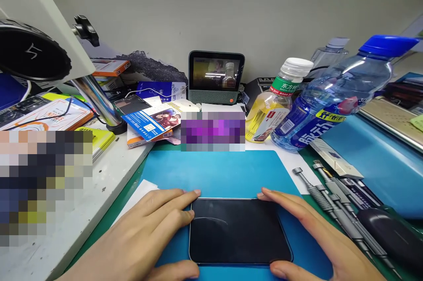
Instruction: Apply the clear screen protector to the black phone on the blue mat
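A black-screened smartphone [239, 230] lies sideways, screen up, on a blue mat [211, 171]. My left hand [150, 223] holds its left end, with fingertips at the upper corner and side and the thumb by the lower corner. At the opposite end, my right hand [317, 232] spans the phone's two long edges, fingers on the far edge and thumb on the near corner. A thin pale curved line, perhaps a reflection, shows on the left of the screen. The phone's underside is hidden.
Right of the mat lie several grey screwdrivers [333, 201] and a dark rounded case [390, 232]. A tilted large bottle [333, 96] and a tea bottle [274, 105] stand behind. A smart display [216, 76] is at the back. A stand's metal post [99, 100] rises at left among boxes.
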`<state>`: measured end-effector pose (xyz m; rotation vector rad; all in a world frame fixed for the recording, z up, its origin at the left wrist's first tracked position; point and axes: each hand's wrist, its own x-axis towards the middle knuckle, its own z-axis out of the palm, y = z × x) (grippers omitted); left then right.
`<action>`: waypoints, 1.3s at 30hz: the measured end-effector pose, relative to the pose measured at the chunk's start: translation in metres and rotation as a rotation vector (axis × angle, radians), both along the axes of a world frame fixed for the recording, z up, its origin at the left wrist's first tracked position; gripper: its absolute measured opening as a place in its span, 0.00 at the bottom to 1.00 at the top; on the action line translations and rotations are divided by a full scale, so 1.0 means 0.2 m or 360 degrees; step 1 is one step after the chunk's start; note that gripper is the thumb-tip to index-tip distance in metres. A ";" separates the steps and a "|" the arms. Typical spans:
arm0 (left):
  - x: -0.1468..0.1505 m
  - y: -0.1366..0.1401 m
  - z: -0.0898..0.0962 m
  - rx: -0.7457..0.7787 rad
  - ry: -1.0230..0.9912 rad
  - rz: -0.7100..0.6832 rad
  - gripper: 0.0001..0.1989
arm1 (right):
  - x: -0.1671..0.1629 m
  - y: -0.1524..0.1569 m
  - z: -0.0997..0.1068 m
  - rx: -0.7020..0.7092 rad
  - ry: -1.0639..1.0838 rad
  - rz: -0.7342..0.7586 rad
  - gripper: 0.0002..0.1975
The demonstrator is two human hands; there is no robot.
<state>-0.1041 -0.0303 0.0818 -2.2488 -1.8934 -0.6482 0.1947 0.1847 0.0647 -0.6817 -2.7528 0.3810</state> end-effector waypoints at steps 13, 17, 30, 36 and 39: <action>0.03 -0.05 0.00 -0.0233 -0.0194 0.0129 0.21 | -0.04 -0.02 0.05 -0.0073 0.0027 0.0000 0.37; 0.02 -0.05 -0.01 -0.0359 -0.0321 0.0170 0.23 | -0.04 -0.01 0.05 -0.0064 0.0040 -0.0009 0.36; 0.05 -0.05 0.02 -0.0229 -0.0410 0.0176 0.23 | 0.00 0.00 -0.01 -0.0136 0.0009 -0.0048 0.36; 0.05 -0.05 0.02 -0.0225 -0.0367 0.0178 0.23 | 0.00 0.01 -0.02 -0.0173 -0.0027 -0.0052 0.38; 0.05 -0.05 0.01 -0.0246 -0.0363 0.0180 0.25 | 0.01 0.02 -0.03 -0.0189 -0.0040 -0.0065 0.38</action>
